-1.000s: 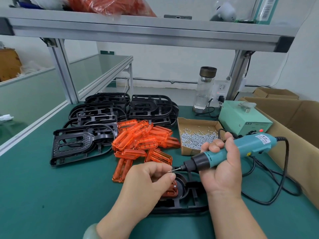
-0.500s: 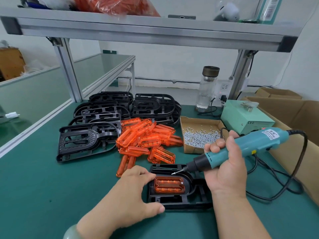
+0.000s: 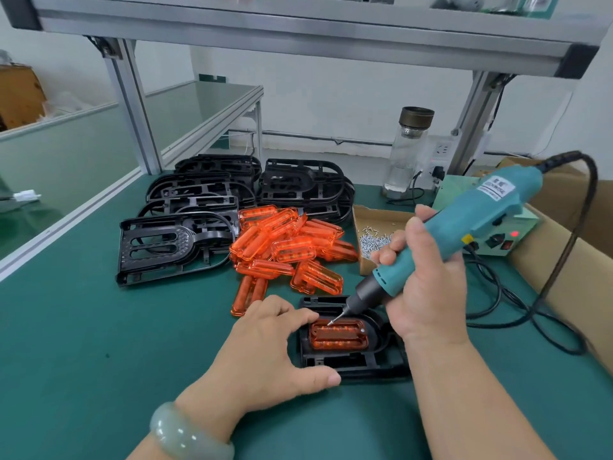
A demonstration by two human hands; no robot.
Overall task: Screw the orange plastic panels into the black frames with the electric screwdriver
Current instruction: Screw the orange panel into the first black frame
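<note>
A black frame point(image 3: 371, 368) lies on the green bench in front of me with an orange panel point(image 3: 338, 335) seated in it. My left hand point(image 3: 268, 350) holds the frame's left side, thumb along the near edge and fingers over the far edge. My right hand point(image 3: 428, 287) grips the teal electric screwdriver point(image 3: 464, 227), tilted down to the left. Its bit tip touches the panel's far edge. A pile of loose orange panels point(image 3: 288, 250) lies behind, and stacked black frames point(image 3: 172, 247) sit further back and left.
A cardboard box of small screws point(image 3: 368, 240) sits right of the orange pile. Behind it stand a glass bottle point(image 3: 408, 151) and a green power unit point(image 3: 507, 240). The driver's black cable point(image 3: 550, 293) loops over the bench on the right, beside cardboard cartons point(image 3: 570, 270).
My left hand left the bit tip and settled on the frame's left side. The screwdriver tilted steeper and its tip came down onto the orange panel.
</note>
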